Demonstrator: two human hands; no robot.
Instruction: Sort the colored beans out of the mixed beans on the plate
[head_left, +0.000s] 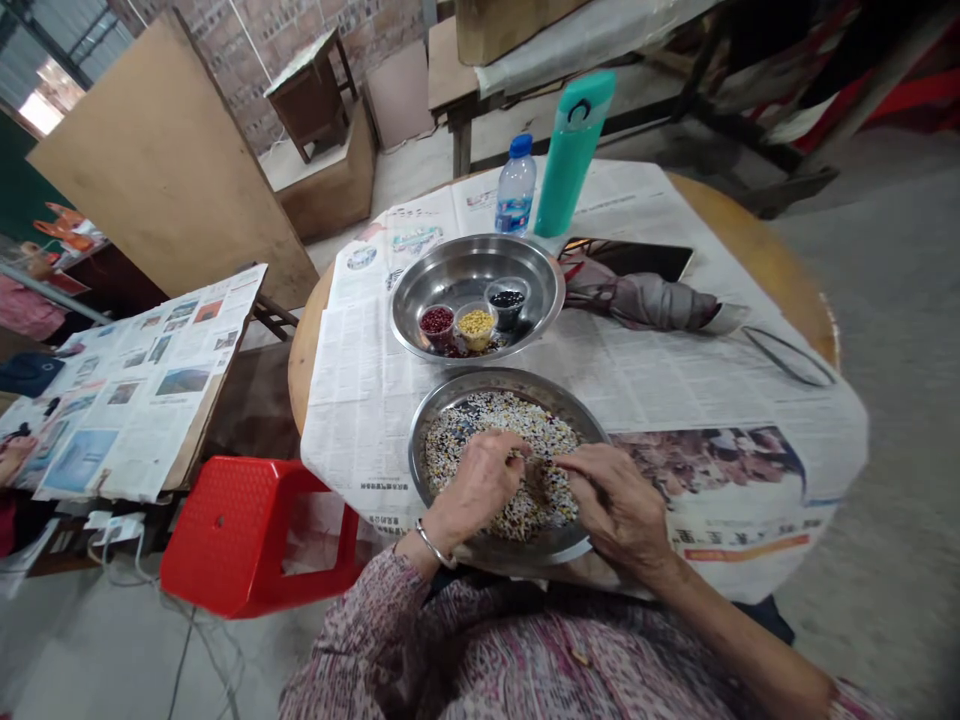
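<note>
A shallow steel basin (pixel 596 430) holds a spread of mixed white, yellow and dark grains and beans (pixel 517 410). My left hand (pixel 484 482), with a bangle at the wrist, is over the basin, its fingers curled together low in the grains. From the right, my right hand (pixel 622 505) reaches in with thumb and fingers bent in a pinch. Whatever lies in either pinch is too small to make out. Behind stands a second steel basin (pixel 420 270) with small clear cups of red beans (pixel 436 322), yellow beans (pixel 475 325) and black beans (pixel 508 302).
Newspaper (pixel 675 380) covers the round table. Beyond the basins are a water bottle (pixel 516 185), a green flask (pixel 574 155), a dark phone (pixel 637 255) and a folded grey umbrella (pixel 652 302). A red stool (pixel 240 530) is at left, beside another newspaper-covered table (pixel 142 390).
</note>
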